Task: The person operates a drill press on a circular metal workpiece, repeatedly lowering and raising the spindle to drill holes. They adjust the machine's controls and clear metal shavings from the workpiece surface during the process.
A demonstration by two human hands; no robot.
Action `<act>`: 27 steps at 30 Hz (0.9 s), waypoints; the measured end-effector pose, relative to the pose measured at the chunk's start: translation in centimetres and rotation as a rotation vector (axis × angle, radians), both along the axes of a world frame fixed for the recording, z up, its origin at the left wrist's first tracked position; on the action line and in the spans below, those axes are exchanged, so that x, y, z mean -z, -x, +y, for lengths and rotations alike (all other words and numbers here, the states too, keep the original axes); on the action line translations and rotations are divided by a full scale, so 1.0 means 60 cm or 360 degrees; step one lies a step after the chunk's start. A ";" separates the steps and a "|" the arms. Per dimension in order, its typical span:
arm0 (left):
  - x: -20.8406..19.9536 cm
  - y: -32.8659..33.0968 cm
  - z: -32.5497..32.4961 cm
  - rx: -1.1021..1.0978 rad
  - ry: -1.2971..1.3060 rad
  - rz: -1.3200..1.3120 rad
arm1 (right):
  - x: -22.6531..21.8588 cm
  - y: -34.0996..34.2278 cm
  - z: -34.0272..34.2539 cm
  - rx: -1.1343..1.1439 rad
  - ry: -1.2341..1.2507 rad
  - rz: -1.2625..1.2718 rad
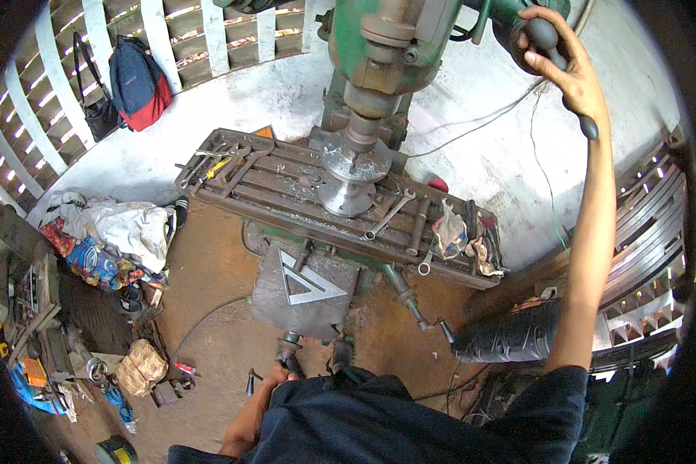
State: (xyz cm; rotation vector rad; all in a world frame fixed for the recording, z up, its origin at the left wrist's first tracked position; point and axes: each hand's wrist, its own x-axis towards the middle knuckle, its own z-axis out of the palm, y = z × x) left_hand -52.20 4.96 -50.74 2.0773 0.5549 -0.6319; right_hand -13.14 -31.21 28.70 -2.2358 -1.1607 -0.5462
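Currently grasping a black-knobbed lever of a green machine with the right hand, raised high. Resting the left hand low, against a dark handle below the slotted metal desk; cannot tell how tightly, with the fingers partly hidden. Directly under the spindle, on the desk: a spool-shaped silver metal piece, with shavings scattered over its upper disc and nearby.

As for containers, can count 2 bags by the slatted wall at upper left: a blue-and-red backpack and, just beside it, a black shoulder bag. Cannot see inside either. Down on the floor at left, can make out a crumpled brown bundle, with its contents out of sight, and farther up a heap of white and patterned cloth.

At the desk's left end, several wrenches close to 1 yellow-handled tool. To the right of the metal piece, 1 open-ended wrench at a slant, then a dark bar and a rag.
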 end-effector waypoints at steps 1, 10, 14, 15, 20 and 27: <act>-0.004 0.002 -0.001 -0.0023 0.0019 0.0041 | 0.008 0.002 0.006 -0.0034 -0.0136 -0.0032; -0.034 0.004 -0.010 0.0042 0.0091 -0.0234 | 0.060 -0.001 0.052 -0.0082 -0.0971 -0.0404; -0.003 0.004 -0.008 0.0095 -0.0070 -0.0206 | 0.081 -0.032 0.044 -0.0092 -0.1295 -0.0500; 0.005 0.006 -0.005 0.0106 -0.0113 -0.0208 | 0.084 -0.037 0.044 -0.0285 -0.1260 -0.0479; 0.040 0.009 0.010 0.0079 0.0073 0.0111 | 0.066 -0.018 0.078 0.0377 -0.0885 -0.1603; 0.075 0.026 -0.006 -0.0068 0.0050 -0.0157 | -0.025 0.057 -0.012 0.0246 0.0907 -0.1359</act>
